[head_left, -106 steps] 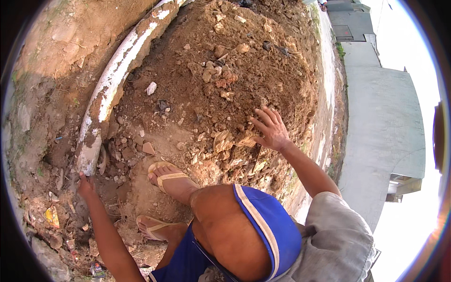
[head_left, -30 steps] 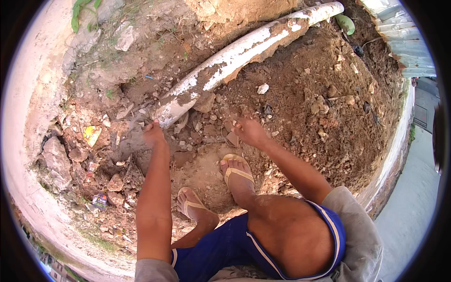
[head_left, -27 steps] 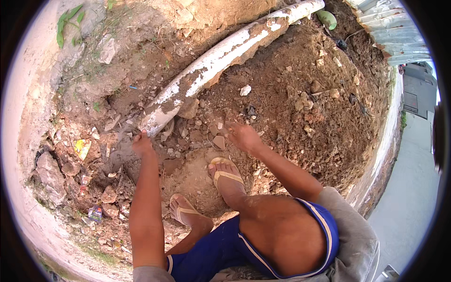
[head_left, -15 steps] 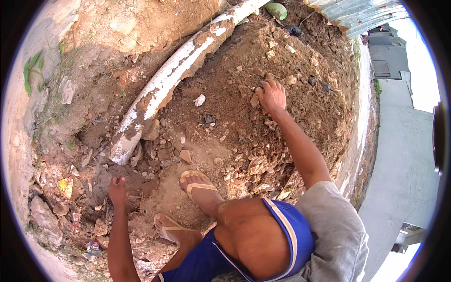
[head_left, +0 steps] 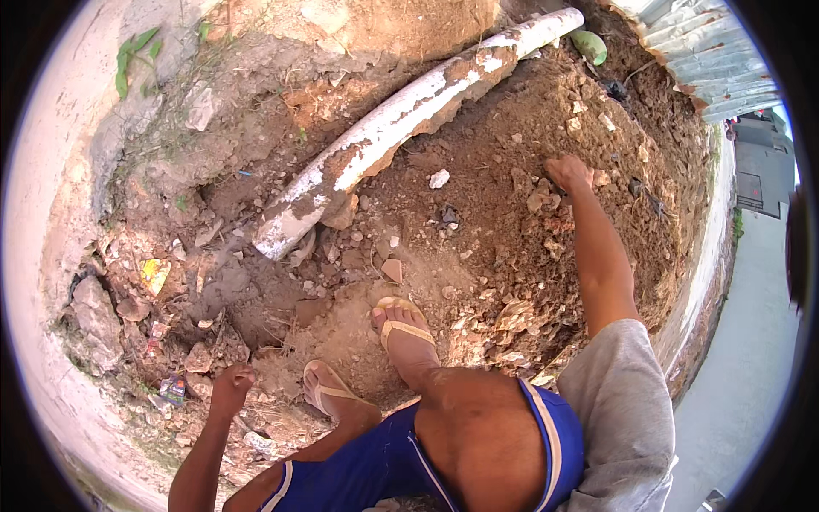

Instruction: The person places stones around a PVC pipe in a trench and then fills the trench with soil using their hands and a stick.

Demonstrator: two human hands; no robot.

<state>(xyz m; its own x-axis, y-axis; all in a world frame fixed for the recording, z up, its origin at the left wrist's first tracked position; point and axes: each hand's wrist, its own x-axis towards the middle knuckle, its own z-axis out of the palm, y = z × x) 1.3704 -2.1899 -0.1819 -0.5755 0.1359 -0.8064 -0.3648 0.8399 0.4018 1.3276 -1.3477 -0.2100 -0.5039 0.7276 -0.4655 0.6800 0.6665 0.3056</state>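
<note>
I crouch in a dug pit of reddish soil. My right hand (head_left: 567, 171) reaches far out onto the dirt mound (head_left: 529, 256), its fingers curled down among hard clods; whether it grips one is hidden. My left hand (head_left: 230, 388) is a closed fist resting on rubble at the lower left, with nothing visible in it. A dirty white pipe (head_left: 401, 128) lies diagonally across the pit, its broken lower end near the middle. My sandalled feet (head_left: 405, 328) stand between my hands.
A pale concrete wall (head_left: 51, 256) curves along the left, with stones and litter scraps (head_left: 158, 273) at its foot. A concrete curb (head_left: 704, 256) bounds the mound on the right, with pavement beyond. Corrugated metal sheeting (head_left: 708, 60) and a green object (head_left: 590, 44) sit at the top right.
Both hands were near the pipe's lower end a second ago. My right hand has stretched up onto the mound, and my left has drawn back to the rubble near my left foot.
</note>
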